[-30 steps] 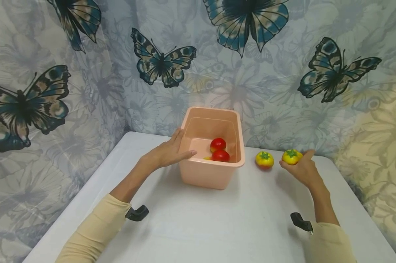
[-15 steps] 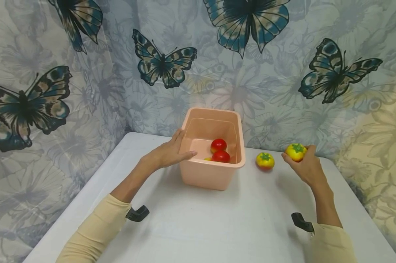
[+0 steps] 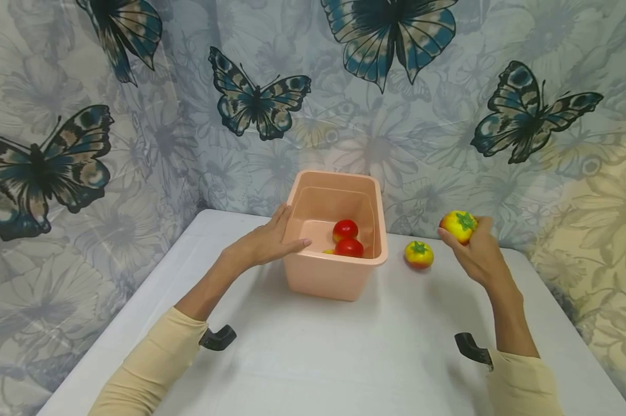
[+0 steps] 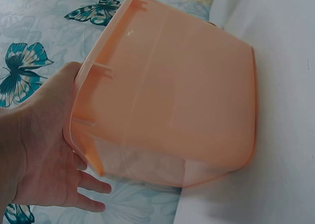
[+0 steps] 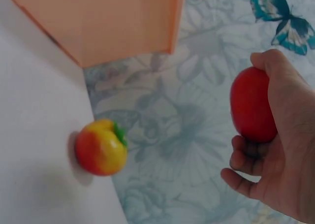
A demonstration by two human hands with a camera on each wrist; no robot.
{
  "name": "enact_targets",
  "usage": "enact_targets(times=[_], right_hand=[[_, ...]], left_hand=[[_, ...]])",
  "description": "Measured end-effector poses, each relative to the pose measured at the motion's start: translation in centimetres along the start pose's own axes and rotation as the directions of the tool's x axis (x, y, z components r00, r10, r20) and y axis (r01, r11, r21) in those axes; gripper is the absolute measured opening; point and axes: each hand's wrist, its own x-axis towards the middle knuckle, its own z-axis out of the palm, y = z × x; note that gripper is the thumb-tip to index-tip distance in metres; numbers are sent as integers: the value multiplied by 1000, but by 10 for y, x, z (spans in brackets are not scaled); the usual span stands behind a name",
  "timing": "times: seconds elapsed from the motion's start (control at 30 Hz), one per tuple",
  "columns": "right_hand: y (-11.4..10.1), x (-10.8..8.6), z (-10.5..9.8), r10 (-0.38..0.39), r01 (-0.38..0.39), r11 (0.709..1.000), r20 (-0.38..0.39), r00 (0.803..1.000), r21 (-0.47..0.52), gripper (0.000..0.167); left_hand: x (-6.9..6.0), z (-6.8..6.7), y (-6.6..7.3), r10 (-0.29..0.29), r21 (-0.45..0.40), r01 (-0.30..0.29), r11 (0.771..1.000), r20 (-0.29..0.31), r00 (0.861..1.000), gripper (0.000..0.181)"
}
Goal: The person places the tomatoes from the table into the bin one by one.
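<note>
My right hand (image 3: pixel 476 254) holds a yellow-and-red fruit (image 3: pixel 458 226) with a green leafy top, raised above the table's far right. In the right wrist view, the red underside of this fruit (image 5: pixel 252 105) shows between thumb and fingers. A similar fruit (image 3: pixel 419 255) stands on the table between that hand and a peach plastic bin (image 3: pixel 334 280). My left hand (image 3: pixel 263 242) rests at the bin's near left corner, fingers straight along the outside and thumb over the rim. Inside lie red fruits (image 3: pixel 349 247), partly hidden by the front wall.
The white table (image 3: pixel 313 358) ends at its back edge against a butterfly-patterned cloth (image 3: pixel 432 167). Cloth also hangs along the left and right sides. A black camera mount (image 3: pixel 216 338) sticks out from the left sleeve, and another mount (image 3: pixel 473 349) from the right.
My right hand has lifted the fruit off the table, tilting it, and now shifts slightly left. The left hand, the bin and the other fruits stay in place.
</note>
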Motion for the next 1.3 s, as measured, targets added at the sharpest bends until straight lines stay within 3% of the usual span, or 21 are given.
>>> enact_targets(times=[0.23,0.47,0.57,0.73,0.83,0.93,1.1,1.2,1.3], right_hand=[[-30,-6,4,-65,66,998,-53,996,6,96],[-59,-9,13,-161,170,984,-152,975,51,90],[-73,-7,19,-229,249,966,-218,949,70,87],[-94,-1,36,-365,412,908,-334,869,80,81],[-105,4,47,-417,476,875,-356,836,91,79],[-114,6,58,-440,494,863,-324,838,106,82],[-125,8,68,-455,473,875,-158,876,100,96],[-127,9,68,-506,510,855,-66,860,94,99],[-126,10,67,-531,528,835,-25,847,155,95]], left_hand=[[1,0,-1,-5,11,5,1000,2,1000,117],[2,1,0,-13,15,13,1000,2,1000,117],[1,1,1,-16,11,16,1000,9,1000,117],[0,0,1,-21,2,21,1000,9,1000,117],[0,0,0,-20,-1,20,1000,4,1000,117],[0,0,-1,-20,-7,21,1000,8,1000,117],[1,1,-1,-20,-21,20,1000,9,1000,117],[2,1,-1,-16,-24,16,1000,5,1000,117],[2,1,-2,-20,-23,21,1000,7,1000,118]])
